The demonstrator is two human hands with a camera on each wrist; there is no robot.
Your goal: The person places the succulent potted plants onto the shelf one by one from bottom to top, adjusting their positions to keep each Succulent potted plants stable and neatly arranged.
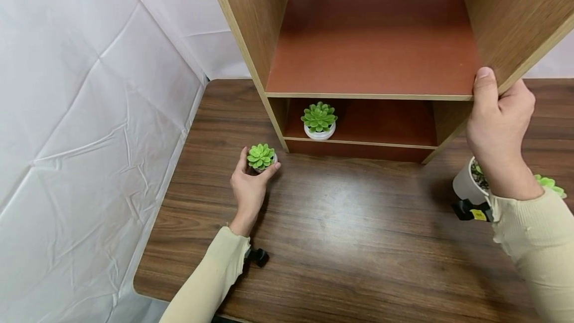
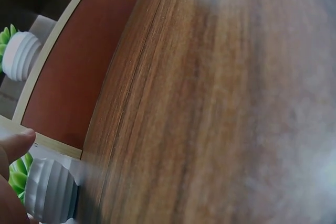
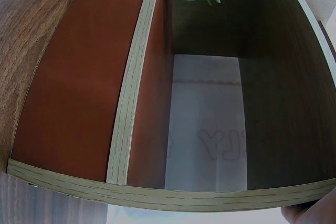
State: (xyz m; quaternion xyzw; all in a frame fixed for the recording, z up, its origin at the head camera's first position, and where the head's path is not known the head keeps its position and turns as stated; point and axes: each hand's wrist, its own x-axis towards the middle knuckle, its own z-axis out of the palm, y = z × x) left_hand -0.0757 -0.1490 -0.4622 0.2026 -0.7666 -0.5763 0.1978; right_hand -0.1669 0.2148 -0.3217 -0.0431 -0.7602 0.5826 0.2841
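My left hand [image 1: 249, 186] holds a small potted succulent [image 1: 261, 156], thumb and fingers curled around its white pot. The plant is beside the shelf unit's left foot, over the table. In the left wrist view its ribbed white pot [image 2: 50, 190] shows close to the thumb [image 2: 18, 142]. My right hand [image 1: 502, 123] grips the front edge of the right side panel of the wooden shelf unit [image 1: 376, 39], thumb inside, fingers mostly hidden behind. A second potted succulent [image 1: 319, 118] stands on the lower shelf, at its left end.
A larger white pot [image 1: 466, 186] with dark soil is partly hidden by the right forearm, with green leaves [image 1: 549, 183] showing beyond it. The wood-grain table [image 1: 336, 243] meets a white sheeted wall [image 1: 89, 113] at the left. Both wrists wear black camera mounts.
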